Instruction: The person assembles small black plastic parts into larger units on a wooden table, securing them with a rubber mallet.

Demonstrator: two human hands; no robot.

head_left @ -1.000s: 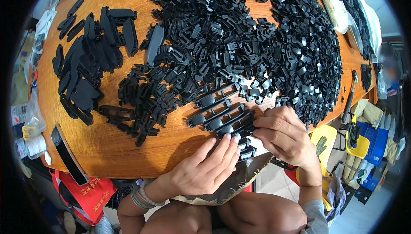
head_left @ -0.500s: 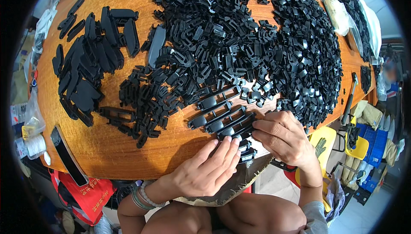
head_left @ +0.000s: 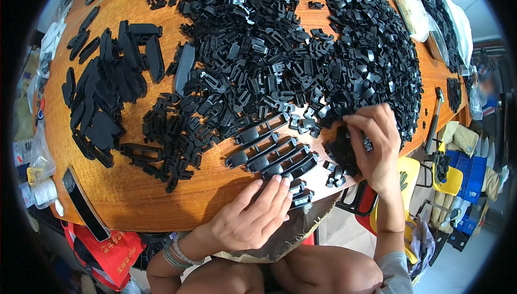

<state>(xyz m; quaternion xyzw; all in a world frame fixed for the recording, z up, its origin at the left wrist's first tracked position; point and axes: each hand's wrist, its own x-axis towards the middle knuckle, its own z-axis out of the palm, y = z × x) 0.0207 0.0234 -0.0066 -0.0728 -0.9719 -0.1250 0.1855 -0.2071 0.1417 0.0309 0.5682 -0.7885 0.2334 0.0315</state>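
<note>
Table's (head_left: 156, 208) front edge: left hand (head_left: 253, 210) flattened over black frames (head_left: 262, 163); right hand (head_left: 376, 146) curled, grip unclear. I noted yellow lettering (head_left: 128, 262) on red bag (head_left: 89, 244).

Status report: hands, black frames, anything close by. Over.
Left hand open, fingers on frames. Right hand at clip pile, grip unclear. Frames side by side; loose clips just right of them.

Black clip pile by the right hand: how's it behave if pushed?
The clip pile would likely spread rather than move as a block: its pieces look loose and jumbled. Each piece is probably light and stiff, looking like small molded plastic. Shiny faces suggest sliding on the tabletop.
</note>
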